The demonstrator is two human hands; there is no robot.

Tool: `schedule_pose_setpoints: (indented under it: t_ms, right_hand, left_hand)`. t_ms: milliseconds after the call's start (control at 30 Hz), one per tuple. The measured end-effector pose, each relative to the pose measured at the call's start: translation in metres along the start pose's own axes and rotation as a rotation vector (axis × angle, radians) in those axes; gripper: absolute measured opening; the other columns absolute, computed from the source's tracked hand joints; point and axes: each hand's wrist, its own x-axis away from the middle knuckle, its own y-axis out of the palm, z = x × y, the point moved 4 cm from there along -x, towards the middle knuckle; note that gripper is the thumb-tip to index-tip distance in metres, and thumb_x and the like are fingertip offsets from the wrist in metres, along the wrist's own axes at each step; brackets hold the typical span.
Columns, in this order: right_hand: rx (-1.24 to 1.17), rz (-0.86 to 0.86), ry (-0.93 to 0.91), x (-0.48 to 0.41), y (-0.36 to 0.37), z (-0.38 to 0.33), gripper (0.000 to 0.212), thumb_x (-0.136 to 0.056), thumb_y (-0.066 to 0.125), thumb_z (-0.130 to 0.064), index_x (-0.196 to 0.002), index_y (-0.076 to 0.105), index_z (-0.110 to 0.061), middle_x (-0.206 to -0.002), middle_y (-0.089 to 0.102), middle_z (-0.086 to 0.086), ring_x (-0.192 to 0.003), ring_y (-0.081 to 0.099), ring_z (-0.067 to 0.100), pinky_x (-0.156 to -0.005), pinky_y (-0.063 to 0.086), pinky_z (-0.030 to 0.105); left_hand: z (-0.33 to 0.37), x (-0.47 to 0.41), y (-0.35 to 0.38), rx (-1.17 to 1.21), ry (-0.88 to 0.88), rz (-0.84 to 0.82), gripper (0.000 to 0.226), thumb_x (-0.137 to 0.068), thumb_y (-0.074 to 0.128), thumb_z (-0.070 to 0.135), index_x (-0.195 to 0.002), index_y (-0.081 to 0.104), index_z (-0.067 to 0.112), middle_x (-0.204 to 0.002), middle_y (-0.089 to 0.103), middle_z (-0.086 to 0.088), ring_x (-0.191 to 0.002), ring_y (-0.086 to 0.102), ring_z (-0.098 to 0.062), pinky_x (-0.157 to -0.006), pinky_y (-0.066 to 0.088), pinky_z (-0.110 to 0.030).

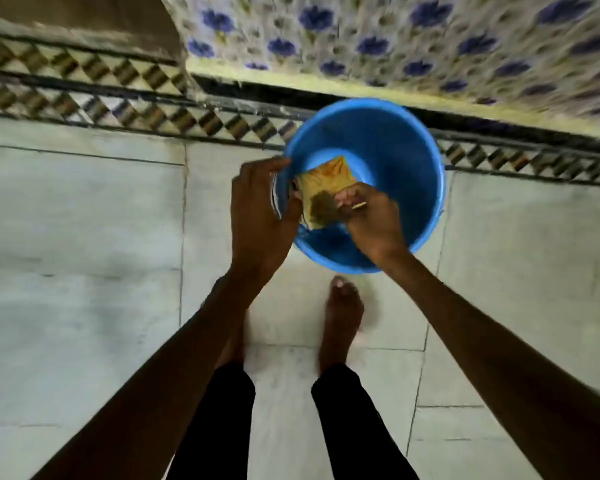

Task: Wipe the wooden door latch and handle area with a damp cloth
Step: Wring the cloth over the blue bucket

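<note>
Cloth [321, 195], long axis running away from the person, pinched by both hands above the bucket [409, 150].

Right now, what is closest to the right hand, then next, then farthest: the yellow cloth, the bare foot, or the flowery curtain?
1. Yellow cloth: in the right hand's grip, over the blue bucket.
2. Bare foot: on the floor, below the bucket.
3. Flowery curtain: at the top, beyond the bucket.

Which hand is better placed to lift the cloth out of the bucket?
Right. The right hand already pinches the yellow cloth over the blue bucket; the left hand is at the rim.
</note>
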Motion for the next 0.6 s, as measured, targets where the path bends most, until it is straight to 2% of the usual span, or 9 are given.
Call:
schedule_pose_setpoints:
  t_ms: [67, 167, 233, 300, 367, 500, 567, 600]
  right_hand:
    - [0.329, -0.075, -0.091, -0.041, 0.018, 0.018, 0.018, -0.075, 0.066, -0.011, -0.092, 0.069, -0.018, -0.097, 0.071, 0.007, -0.09, 0.067, 0.027, -0.081, 0.054, 0.037]
    - [0.845, -0.272, -0.335, -0.094, 0.049, 0.038, 0.056, -0.068, 0.073, -0.022, -0.121, 0.057, -0.011, -0.127, 0.054, 0.015, -0.111, 0.054, 0.039, -0.085, 0.05, 0.045]
    - [1.064, -0.305, -0.527, -0.117, 0.066, 0.046, 0.073, -0.063, 0.074, -0.026, -0.131, 0.05, -0.012, -0.136, 0.049, 0.014, -0.119, 0.047, 0.038, -0.088, 0.046, 0.046]
    - [1.151, -0.276, -0.621, -0.131, 0.073, 0.045, 0.075, -0.062, 0.072, -0.025, -0.133, 0.05, -0.014, -0.132, 0.053, 0.013, -0.119, 0.048, 0.038, -0.095, 0.04, 0.047]
    - [1.203, -0.267, -0.612, -0.136, 0.073, 0.043, 0.066, -0.065, 0.07, -0.025, -0.129, 0.054, -0.014, -0.122, 0.058, 0.015, -0.114, 0.049, 0.038, -0.097, 0.037, 0.046]
    - [1.212, -0.27, -0.527, -0.126, 0.067, 0.035, 0.04, -0.068, 0.066, -0.03, -0.105, 0.065, -0.018, -0.104, 0.065, 0.014, -0.105, 0.052, 0.035, -0.082, 0.042, 0.039]
    - [1.103, -0.305, -0.398, -0.11, 0.057, 0.036, 0.046, -0.068, 0.069, -0.035, -0.11, 0.061, -0.019, -0.11, 0.061, 0.012, -0.108, 0.051, 0.034, -0.075, 0.044, 0.036]
    - [1.053, -0.323, -0.333, -0.099, 0.049, 0.034, 0.053, -0.068, 0.071, -0.039, -0.116, 0.058, -0.019, -0.115, 0.058, 0.011, -0.11, 0.051, 0.034, -0.075, 0.046, 0.037]
  left_hand:
    - [-0.019, -0.009, 0.023, -0.034, 0.009, 0.041, 0.054, -0.085, 0.061, 0.016, -0.137, 0.052, 0.0, -0.13, 0.053, -0.017, -0.122, 0.049, -0.028, -0.103, 0.039, -0.029]
    - [-0.027, -0.014, 0.049, 0.058, -0.029, 0.093, 0.064, -0.083, 0.057, -0.008, -0.145, 0.041, -0.005, -0.139, 0.048, -0.02, -0.13, 0.047, -0.028, -0.11, 0.042, -0.04]
    - [-0.03, -0.012, 0.055, 0.101, -0.031, 0.15, 0.066, -0.081, 0.049, -0.011, -0.146, 0.041, -0.005, -0.139, 0.049, -0.018, -0.13, 0.047, -0.023, -0.111, 0.041, -0.031]
    - [-0.028, -0.012, 0.055, 0.111, -0.02, 0.181, 0.065, -0.081, 0.042, 0.002, -0.146, 0.04, -0.004, -0.136, 0.049, -0.011, -0.126, 0.046, -0.014, -0.108, 0.038, -0.018]
    - [-0.026, -0.012, 0.055, 0.126, -0.04, 0.178, 0.069, -0.079, 0.039, 0.01, -0.147, 0.039, -0.003, -0.133, 0.044, -0.002, -0.124, 0.044, -0.009, -0.106, 0.035, -0.012]
    - [-0.021, -0.011, 0.053, 0.126, -0.072, 0.139, 0.072, -0.078, 0.035, 0.013, -0.15, 0.036, 0.001, -0.134, 0.042, 0.0, -0.126, 0.041, -0.008, -0.106, 0.034, -0.013]
    - [-0.019, -0.011, 0.052, 0.118, -0.095, 0.107, 0.07, -0.082, 0.036, 0.016, -0.151, 0.035, 0.002, -0.138, 0.045, -0.007, -0.128, 0.043, -0.012, -0.108, 0.036, -0.016]
    - [-0.02, -0.012, 0.052, 0.099, -0.116, 0.088, 0.068, -0.084, 0.038, 0.018, -0.151, 0.035, 0.002, -0.139, 0.047, -0.011, -0.128, 0.045, -0.015, -0.109, 0.039, -0.022]
